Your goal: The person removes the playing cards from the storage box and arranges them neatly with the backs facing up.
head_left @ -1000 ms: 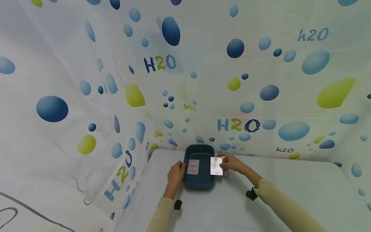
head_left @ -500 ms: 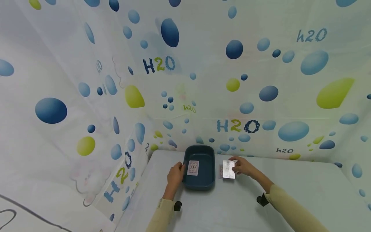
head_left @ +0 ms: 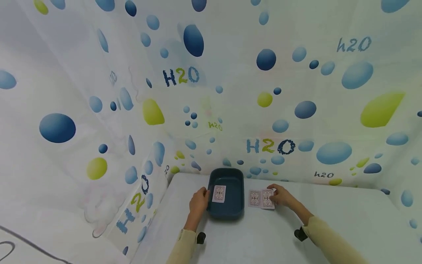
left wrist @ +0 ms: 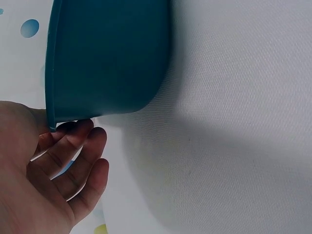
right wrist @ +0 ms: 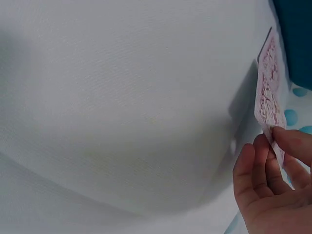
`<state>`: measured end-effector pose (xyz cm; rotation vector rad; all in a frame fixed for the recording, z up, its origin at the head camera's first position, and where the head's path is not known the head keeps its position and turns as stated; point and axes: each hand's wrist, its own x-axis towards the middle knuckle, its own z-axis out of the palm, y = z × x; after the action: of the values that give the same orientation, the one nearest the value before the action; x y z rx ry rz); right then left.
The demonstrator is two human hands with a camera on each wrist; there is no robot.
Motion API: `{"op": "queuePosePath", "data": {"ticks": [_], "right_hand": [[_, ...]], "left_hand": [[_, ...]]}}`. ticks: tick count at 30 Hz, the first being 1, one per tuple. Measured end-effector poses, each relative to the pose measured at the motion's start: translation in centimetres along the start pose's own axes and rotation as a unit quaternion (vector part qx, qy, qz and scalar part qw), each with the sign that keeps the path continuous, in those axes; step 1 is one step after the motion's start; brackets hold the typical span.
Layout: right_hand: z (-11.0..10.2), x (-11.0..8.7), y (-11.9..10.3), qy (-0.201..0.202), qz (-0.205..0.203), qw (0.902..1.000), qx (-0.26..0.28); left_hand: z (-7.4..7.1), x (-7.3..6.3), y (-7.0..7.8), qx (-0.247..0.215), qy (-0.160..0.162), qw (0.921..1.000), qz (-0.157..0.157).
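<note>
Your table [head_left: 250,242]: white top, fine woven-looking texture. Directly on it, in front of you: dark teal tray [head_left: 225,215], rounded corners, long sides running away from you. Just right of the tray, apart from it: one patterned card [head_left: 254,198], lying flat.

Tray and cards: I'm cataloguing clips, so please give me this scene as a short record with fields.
Container: dark blue tray on white table
In tray: first card, patterned side up, left of centre
On table: second card, right of tray
Left hand: holds tray's rim
Right hand: pinches third card, beside second card
Backdrop: white, blue and green spots
</note>
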<state>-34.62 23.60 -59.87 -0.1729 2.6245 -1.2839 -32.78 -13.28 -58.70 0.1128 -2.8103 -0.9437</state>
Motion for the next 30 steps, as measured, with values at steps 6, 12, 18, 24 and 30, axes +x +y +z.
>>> {"op": "queuePosePath", "data": {"ticks": [6,12,18,24,30], "right_hand": [[1.3,-0.5,0.4,0.014,-0.008,0.9995,-0.029],[1.3,-0.1,0.6,0.058,-0.043,0.9879,-0.137],[1.5,0.2,0.7,0.069,-0.027,0.9759,-0.205],[1.3,0.4,0.4,0.06,-0.012,0.9712,-0.23],[1.3,0.0,0.3,0.058,-0.004,0.9741,-0.218]], "left_hand": [[-0.1,-0.5,-0.6,0.011,0.005,0.9999,-0.007],[0.1,-0.2,0.0,0.005,0.005,1.0,0.005],[0.3,0.0,0.3,0.004,-0.002,1.0,-0.007],[0.3,0.2,0.2,0.0,-0.002,1.0,-0.001],[0.4,-0.1,0.1,0.002,-0.002,1.0,-0.002]]}}
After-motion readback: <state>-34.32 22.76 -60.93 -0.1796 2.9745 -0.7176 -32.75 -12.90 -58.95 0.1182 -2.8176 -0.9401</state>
